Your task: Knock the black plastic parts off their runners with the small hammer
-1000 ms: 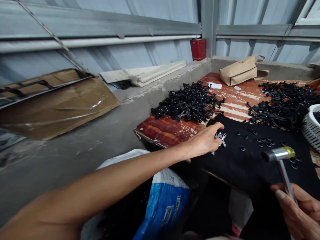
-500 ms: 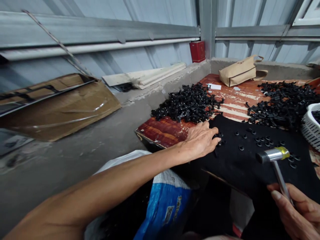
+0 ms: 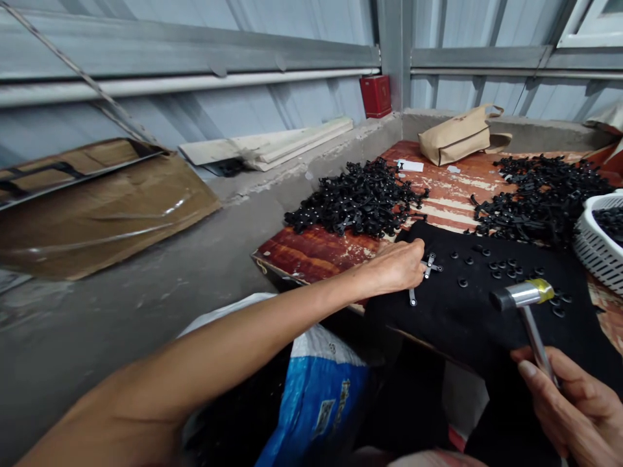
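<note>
My left hand [image 3: 396, 267] reaches across to the left edge of a black cloth [image 3: 481, 324] on the table. Its fingers are curled and pinch a small black cross-shaped part with metal tips [image 3: 429, 266]; one tip of it shows lower on the cloth. My right hand [image 3: 569, 405] at the bottom right grips the shaft of a small steel hammer [image 3: 523, 295], whose head hovers over the cloth. Several small black rings [image 3: 501, 267] lie scattered on the cloth between the hands.
Two heaps of black parts [image 3: 357, 198] [image 3: 540, 194] lie on the worn red wooden table [image 3: 316, 253]. A white basket [image 3: 596, 243] stands at the right edge, a tan bag [image 3: 455, 136] at the back. A blue-and-white sack [image 3: 316, 395] sits below the table; cardboard [image 3: 97, 207] lies left.
My left hand, lying flat over the part half a second ago, has curled again and the part shows beyond its fingertips. The hammer has drifted slightly left and down.
</note>
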The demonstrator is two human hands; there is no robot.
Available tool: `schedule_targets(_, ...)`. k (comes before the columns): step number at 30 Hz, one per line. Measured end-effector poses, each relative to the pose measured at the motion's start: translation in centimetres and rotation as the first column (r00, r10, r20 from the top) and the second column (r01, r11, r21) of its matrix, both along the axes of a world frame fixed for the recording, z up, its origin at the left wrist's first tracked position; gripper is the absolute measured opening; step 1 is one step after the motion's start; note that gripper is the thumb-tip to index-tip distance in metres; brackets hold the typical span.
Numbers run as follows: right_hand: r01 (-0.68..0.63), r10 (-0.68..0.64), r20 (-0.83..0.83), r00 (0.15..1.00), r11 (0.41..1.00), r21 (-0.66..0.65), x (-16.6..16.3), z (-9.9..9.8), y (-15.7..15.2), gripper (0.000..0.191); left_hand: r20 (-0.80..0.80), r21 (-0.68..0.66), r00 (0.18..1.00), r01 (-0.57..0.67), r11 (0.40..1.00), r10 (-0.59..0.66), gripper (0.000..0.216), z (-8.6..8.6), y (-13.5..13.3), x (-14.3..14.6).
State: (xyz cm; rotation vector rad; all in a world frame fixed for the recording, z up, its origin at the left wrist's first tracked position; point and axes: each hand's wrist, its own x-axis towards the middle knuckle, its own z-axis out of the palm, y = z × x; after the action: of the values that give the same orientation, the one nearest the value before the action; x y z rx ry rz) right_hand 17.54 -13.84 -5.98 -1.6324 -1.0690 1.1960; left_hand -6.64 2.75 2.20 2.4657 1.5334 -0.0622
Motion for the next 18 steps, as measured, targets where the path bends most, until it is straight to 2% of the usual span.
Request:
schedule_targets(4, 0.004, -0.004, 0.001, 1.0, 1.0, -0.007, -0.6, 0.4, 0.0, 0.035, 0.157, -0.151, 0.984, -0.055, 0.987, 0.079, 0.018, -0.5, 1.1, 0.5)
schedule_targets(8, 0.058, -0.058, 0.0, 0.998, 0.998, -0.007, -1.1, 0.8, -0.2, 0.038, 0.463, -0.253, 0.871, -0.051, 0.966, 0.167, 0.018, -1.1, 0.7, 0.8)
schedule_targets(10, 0.065, -0.065, 0.013, 0.998, 0.998, -0.015, -1.4, 1.3, -0.2, 0.039, 0.529, -0.268, 0.83, -0.033, 0.963, 0.176, 0.018, -1.1, 0.0, 1.2)
schedule_targets(14, 0.067, -0.066, 0.036, 0.997, 0.997, -0.034, -1.9, 2.4, -0.2, 0.04, 0.509, -0.213, 0.846, -0.054, 0.976, 0.158, 0.02, -0.6, -1.1, 2.1)
schedule_targets(18, 0.044, -0.043, 0.03, 0.999, 0.999, -0.031, -1.5, 2.2, -0.1, 0.041, 0.406, -0.132, 0.903, -0.094, 0.987, 0.14, 0.023, -0.3, -1.2, 2.7)
